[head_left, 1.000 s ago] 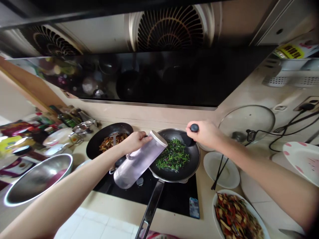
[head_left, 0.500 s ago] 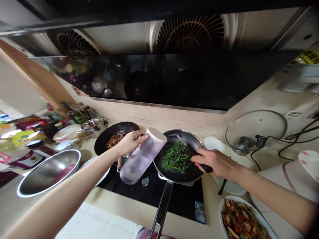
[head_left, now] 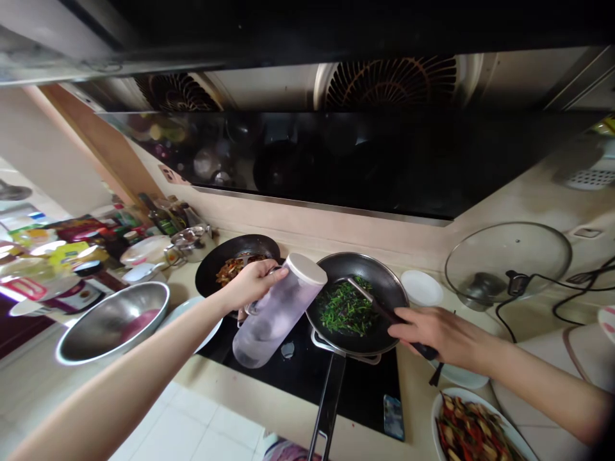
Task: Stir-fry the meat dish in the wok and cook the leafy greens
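My left hand (head_left: 254, 282) is closed round the handle of a clear water pitcher (head_left: 273, 320) with a white lid. The pitcher leans over the stove, its lidded end at the left rim of a frying pan (head_left: 391, 288). Chopped green vegetables (head_left: 348, 310) lie in that pan. In my right hand (head_left: 427, 336) is the dark handle of a spatula (head_left: 368, 294), whose metal end reaches into the greens; its tip is partly hidden among them. Whether water is flowing from the pitcher I cannot tell.
A dark wok (head_left: 240, 246) with cooked food stands behind my left hand. Left are a metal bowl (head_left: 86, 339) and crowded jars and bottles (head_left: 166, 221). Rightward are a glass lid (head_left: 509, 256), a white dish (head_left: 423, 288) and a plate of stir-fry (head_left: 473, 435). The range hood (head_left: 307, 160) hangs low above.
The view has shifted slightly. My right hand has drawn the spatula back rightward, showing more of its metal shaft. The pitcher stays tilted by the pan's rim.
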### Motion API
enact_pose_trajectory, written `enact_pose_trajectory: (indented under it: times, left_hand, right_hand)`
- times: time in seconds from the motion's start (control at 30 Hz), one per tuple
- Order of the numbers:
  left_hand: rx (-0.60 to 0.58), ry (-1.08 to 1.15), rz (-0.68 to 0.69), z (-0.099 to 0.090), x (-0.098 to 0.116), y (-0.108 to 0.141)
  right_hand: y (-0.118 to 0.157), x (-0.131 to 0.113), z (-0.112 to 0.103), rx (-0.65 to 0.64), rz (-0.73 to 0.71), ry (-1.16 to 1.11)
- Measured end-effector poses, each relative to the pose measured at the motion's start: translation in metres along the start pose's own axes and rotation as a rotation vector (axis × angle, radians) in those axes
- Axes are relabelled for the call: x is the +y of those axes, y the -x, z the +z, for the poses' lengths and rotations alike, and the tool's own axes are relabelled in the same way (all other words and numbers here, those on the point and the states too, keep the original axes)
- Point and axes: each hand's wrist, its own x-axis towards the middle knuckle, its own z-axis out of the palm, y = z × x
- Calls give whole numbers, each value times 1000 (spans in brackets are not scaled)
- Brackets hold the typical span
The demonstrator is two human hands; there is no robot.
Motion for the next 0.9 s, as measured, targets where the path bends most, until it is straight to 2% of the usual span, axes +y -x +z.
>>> enact_pose_trajectory:
  times: [0.1,0.2,0.27,0.3,0.37,0.43,0.53,0.6,0.63,0.7,0.8,0.9]
  left_hand:
    - [-23,35,-16,-2,-3,2]
    - [-32,29,-14,-1,-5,2]
    - [-30,25,-9,0,-6,2]
    - [-26,23,-9,1,-6,2]
    - [-23,27,-17,3,-7,2]
    - [-35,42,-24,5,-7,2]
    - [-64,47,-32,8,-7,3]
    - [-83,32,-39,11,-6,3]
    - [-90,26,-43,12,-6,3]
    - [-100,26,-50,15,-5,3]
    - [-107,40,-54,19,-1,4]
    - [-109,13,-39,22,3,3]
  right_hand:
    - [-21,-4,-20,298,169,-302]
    - [-58,8,-32,555,554,-686]
    - [-81,20,-34,607,767,-859]
    - [-88,24,-36,610,829,-893]
    - [-94,28,-40,587,847,-882]
    - [-91,22,-47,519,758,-862]
    - [-80,9,-57,361,594,-850]
    - [-66,6,-60,321,577,-811]
    - [-56,8,-59,345,606,-782]
    - [-29,16,-53,473,727,-704]
    - [23,28,-32,722,1004,-617]
    - [62,32,-5,920,1194,-713]
